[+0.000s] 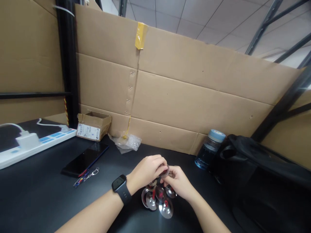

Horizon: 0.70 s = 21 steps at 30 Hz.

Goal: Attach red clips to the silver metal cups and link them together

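Observation:
Several small shiny finger cymbals with red cords, among them one finger cymbal [166,210] nearest me, lie clustered on the black table [97,200] just below my hands. A raised finger cymbal [165,171] is pinched between both hands above the cluster. My left hand [148,170], with a dark watch [119,183] on its wrist, has its fingers closed at the cymbal's left and top side. From the right, my right hand [180,183] grips its edge with thumb and fingers. Parts of the cluster and some fingertips are hidden behind my hands.
At the left are a white power strip [52,142], a dark tablet [85,159] and a keychain [94,172]. A small cardboard box [96,124] and clear plastic packaging [128,143] stand near the cardboard wall [194,94]. A bottle [209,150] and black bag [264,181] are right.

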Each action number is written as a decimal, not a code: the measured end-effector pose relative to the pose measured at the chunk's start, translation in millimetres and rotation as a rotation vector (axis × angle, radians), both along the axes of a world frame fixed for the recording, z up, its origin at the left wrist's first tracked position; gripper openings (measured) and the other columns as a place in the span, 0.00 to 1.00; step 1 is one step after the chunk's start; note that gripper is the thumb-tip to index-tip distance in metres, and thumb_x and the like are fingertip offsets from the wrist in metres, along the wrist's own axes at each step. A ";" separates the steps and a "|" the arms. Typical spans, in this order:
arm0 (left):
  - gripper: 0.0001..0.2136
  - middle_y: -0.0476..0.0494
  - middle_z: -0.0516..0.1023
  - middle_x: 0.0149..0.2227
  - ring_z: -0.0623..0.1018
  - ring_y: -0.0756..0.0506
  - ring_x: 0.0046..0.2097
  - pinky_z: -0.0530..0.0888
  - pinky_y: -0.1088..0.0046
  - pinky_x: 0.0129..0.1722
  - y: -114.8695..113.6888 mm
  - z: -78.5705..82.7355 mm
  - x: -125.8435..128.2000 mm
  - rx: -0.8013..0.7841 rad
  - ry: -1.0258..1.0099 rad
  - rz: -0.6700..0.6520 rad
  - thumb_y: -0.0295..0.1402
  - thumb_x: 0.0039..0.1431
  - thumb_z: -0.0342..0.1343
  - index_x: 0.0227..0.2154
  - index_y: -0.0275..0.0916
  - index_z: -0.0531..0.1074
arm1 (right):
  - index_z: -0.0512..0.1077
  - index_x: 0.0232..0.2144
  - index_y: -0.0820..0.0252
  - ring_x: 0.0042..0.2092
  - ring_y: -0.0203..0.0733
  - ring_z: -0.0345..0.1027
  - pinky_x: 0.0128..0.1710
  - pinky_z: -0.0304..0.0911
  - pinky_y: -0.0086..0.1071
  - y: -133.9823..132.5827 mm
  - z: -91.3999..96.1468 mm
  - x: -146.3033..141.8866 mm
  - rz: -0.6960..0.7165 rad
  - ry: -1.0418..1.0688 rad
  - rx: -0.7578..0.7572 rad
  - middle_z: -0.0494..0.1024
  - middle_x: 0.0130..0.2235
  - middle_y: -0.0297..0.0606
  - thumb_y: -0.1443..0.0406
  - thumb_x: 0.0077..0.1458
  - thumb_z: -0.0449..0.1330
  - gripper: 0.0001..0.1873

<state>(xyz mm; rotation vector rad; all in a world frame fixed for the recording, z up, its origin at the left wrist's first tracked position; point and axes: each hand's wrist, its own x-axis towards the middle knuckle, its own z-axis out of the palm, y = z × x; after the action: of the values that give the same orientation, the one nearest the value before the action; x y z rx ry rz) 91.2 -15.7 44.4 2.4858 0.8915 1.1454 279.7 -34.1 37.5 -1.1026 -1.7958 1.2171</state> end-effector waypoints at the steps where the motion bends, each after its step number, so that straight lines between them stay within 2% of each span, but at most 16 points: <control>1: 0.05 0.49 0.77 0.36 0.77 0.48 0.39 0.71 0.75 0.41 -0.1 0.3 0.0 0.003 0.001 0.000 0.31 0.68 0.55 0.36 0.41 0.74 | 0.78 0.32 0.65 0.26 0.35 0.68 0.29 0.62 0.28 0.2 -0.4 0.0 0.003 0.006 -0.004 0.79 0.27 0.36 0.63 0.55 0.65 0.08; 11: 0.04 0.49 0.78 0.36 0.77 0.48 0.38 0.72 0.75 0.41 -3.9 4.7 1.0 0.043 -0.012 0.027 0.29 0.68 0.55 0.37 0.41 0.75 | 0.78 0.34 0.65 0.26 0.34 0.67 0.29 0.62 0.28 1.2 -1.0 -0.2 0.012 0.041 -0.020 0.79 0.28 0.37 0.59 0.56 0.66 0.12; 21: 0.08 0.47 0.78 0.39 0.78 0.48 0.40 0.73 0.74 0.43 -4.1 2.0 2.4 0.059 0.005 0.005 0.29 0.70 0.52 0.39 0.40 0.77 | 0.77 0.31 0.64 0.25 0.34 0.67 0.28 0.61 0.28 3.1 -3.7 0.2 -0.013 0.031 -0.005 0.79 0.26 0.36 0.57 0.55 0.67 0.14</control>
<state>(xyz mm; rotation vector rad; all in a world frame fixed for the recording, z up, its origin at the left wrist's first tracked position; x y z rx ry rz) 93.6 -19.9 46.3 2.5352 0.8786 1.1843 280.0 -31.1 33.9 -1.0907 -1.7604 1.2254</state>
